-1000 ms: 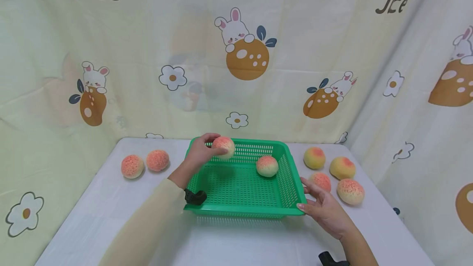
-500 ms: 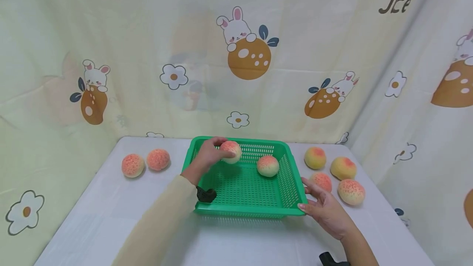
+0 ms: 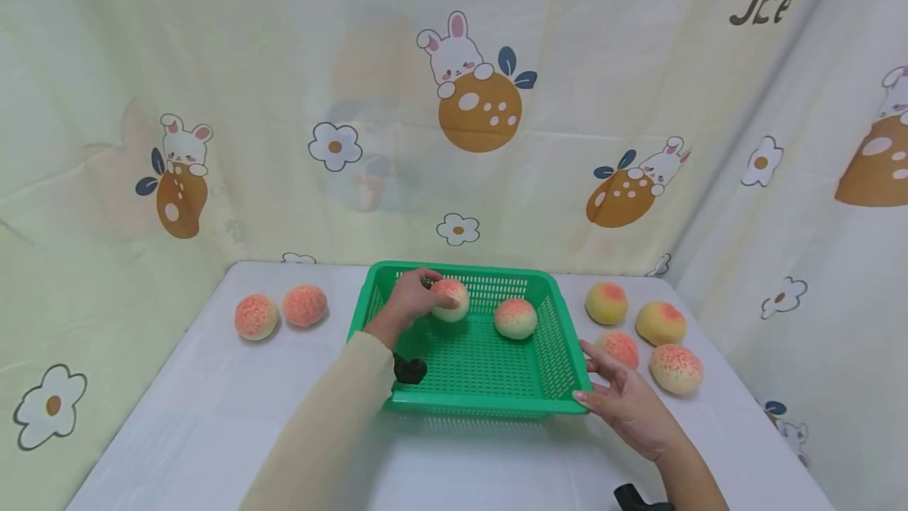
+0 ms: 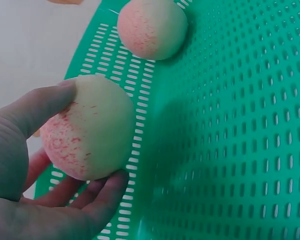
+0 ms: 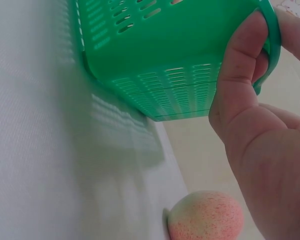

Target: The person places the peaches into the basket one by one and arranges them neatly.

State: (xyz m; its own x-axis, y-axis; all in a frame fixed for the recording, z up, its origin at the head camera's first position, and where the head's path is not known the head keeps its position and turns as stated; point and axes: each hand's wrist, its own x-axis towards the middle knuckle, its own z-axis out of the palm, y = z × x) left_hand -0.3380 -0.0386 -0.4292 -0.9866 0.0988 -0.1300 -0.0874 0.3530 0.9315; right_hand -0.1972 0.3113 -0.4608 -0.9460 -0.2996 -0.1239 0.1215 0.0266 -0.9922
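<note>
My left hand (image 3: 410, 304) grips a pink-and-cream peach (image 3: 455, 300) between thumb and fingers, inside the back left part of a green plastic basket (image 3: 482, 402). In the left wrist view the held peach (image 4: 97, 132) hangs near the slotted basket wall; whether it touches the basket floor I cannot tell. A second peach (image 3: 515, 319) lies in the basket towards the right. At the basket's front right corner my right hand (image 3: 627, 408) holds the rim, the thumb (image 5: 247, 42) hooked on its edge in the right wrist view.
Two pink peaches (image 3: 280, 312) lie on the white table (image 3: 213, 416) left of the basket. To the right sit several more: yellow-red peaches (image 3: 660, 323) and pink ones (image 3: 676, 369), one partly behind the right hand. A printed curtain (image 3: 355, 61) encloses the back and sides.
The left hand has carried its peach rightward and lower into the basket, from near the back left rim. My right hand has stayed on the basket corner.
</note>
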